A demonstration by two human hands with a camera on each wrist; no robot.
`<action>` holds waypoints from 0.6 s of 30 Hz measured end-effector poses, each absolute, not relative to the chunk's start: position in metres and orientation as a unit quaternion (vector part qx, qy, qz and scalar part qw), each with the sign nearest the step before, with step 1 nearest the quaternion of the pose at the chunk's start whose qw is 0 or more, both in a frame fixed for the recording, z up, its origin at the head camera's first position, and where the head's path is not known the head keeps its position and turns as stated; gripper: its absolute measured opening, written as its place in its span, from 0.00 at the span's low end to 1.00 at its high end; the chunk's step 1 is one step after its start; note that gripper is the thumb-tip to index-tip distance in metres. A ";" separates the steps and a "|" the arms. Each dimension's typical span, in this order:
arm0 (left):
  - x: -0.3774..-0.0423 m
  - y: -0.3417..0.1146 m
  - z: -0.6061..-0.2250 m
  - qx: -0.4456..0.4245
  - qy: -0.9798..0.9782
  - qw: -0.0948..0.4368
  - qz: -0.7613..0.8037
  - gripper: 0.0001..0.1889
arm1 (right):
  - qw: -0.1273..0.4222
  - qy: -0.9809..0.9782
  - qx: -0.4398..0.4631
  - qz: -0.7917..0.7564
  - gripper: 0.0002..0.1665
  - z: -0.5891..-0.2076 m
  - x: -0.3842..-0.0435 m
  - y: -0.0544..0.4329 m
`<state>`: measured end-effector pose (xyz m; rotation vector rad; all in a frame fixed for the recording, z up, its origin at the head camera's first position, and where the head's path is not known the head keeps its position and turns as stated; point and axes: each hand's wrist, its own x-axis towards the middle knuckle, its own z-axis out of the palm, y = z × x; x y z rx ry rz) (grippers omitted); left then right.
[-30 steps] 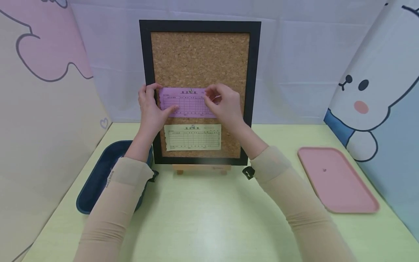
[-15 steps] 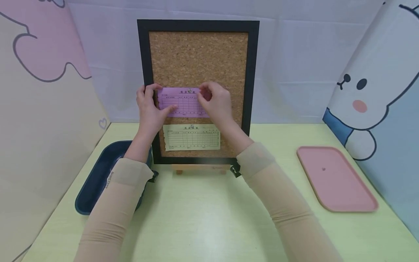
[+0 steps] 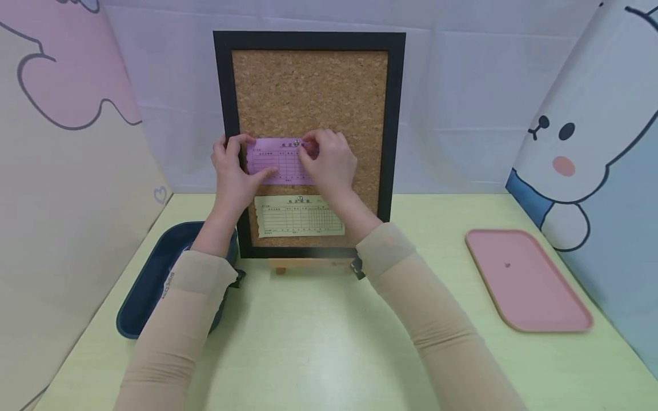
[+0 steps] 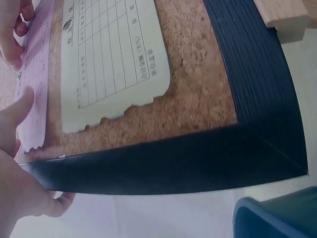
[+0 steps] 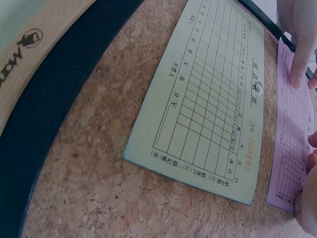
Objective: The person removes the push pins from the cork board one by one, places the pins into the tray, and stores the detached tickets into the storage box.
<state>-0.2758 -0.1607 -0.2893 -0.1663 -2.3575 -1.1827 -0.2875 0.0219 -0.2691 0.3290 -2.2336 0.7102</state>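
Observation:
A black-framed corkboard (image 3: 308,91) stands upright, with a purple receipt slip (image 3: 263,162) across its middle. A clear pushpin (image 3: 296,142) sits at the slip's top. My left hand (image 3: 230,171) grips the board's left edge; its thumb lies on the slip, and other fingers reach behind the frame in the left wrist view. My right hand (image 3: 331,162) covers the slip's right part, thumb and index fingertips bent beside the pushpin. Below, a pale yellow receipt slip (image 3: 295,222) hangs from another pushpin (image 5: 257,89).
A wooden stand (image 3: 280,264) supports the board from below. On the left, a dark blue bin (image 3: 128,297) lies partly behind my left sleeve. A pink tray (image 3: 540,297) at the right bears one small object (image 3: 508,265). A white sheet hangs behind the board.
My right hand has slid left along the purple slip's top, from its right end to beside the pushpin. My left hand keeps its place at the board's edge.

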 end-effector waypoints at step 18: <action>-0.271 -0.174 -0.291 -0.101 -0.912 0.199 -0.343 0.45 | 0.384 -0.877 0.112 0.266 0.11 -0.273 -0.288 0.017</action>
